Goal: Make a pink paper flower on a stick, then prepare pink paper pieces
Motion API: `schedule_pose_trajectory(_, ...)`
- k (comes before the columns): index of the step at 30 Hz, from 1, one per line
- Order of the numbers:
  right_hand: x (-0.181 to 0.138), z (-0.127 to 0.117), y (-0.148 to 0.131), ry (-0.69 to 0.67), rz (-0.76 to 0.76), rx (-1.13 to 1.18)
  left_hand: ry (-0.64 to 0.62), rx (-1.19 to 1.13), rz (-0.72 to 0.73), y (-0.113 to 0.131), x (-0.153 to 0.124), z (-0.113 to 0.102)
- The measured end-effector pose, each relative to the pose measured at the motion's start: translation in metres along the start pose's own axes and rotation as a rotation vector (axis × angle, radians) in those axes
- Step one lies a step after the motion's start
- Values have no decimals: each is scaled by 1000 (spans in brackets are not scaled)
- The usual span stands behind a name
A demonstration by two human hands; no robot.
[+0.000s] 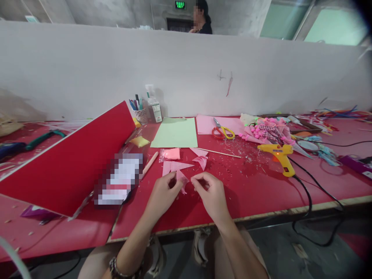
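My left hand (pixel 163 192) and my right hand (pixel 209 192) meet over the red table (pixel 261 186). The left hand's fingers pinch a small folded pink paper piece (pixel 182 180). The right hand's fingers are curled together beside it, and I cannot make out what they pinch. More pink folded paper triangles (pixel 175 166) (pixel 201 160) lie just beyond the hands. A pink packet (pixel 171 154) lies behind them.
A yellow glue gun (pixel 279 154) with a black cord stands at the right. Scissors (pixel 222 131) lie on pink paper, beside a green sheet (pixel 175 133). A pink bouquet (pixel 269 131), a pen cup (pixel 139 110), a bottle (pixel 153 104) and a red board (pixel 75 162) surround them. A person (pixel 202 17) stands behind the partition.
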State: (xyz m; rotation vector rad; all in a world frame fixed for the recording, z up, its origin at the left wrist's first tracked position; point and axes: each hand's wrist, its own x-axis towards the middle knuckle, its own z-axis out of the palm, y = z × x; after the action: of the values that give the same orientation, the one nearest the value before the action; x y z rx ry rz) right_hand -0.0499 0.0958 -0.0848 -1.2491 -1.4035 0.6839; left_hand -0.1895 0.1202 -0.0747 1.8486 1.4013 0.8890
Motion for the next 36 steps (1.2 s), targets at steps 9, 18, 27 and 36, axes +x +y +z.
schedule_pose_trajectory(9,1,0,1,-24,3,60,-3,-23,7,-3,0,1)
schedule_pose_trajectory(18,-2,0,0,-78,72,64,2,8,5,1,0,0)
schedule_pose_trajectory(27,-3,2,-1,2,58,89,3,-17,-1,0,-1,1)
schedule_pose_trajectory(36,-2,2,1,-37,73,117,2,-7,-4,-1,0,1)
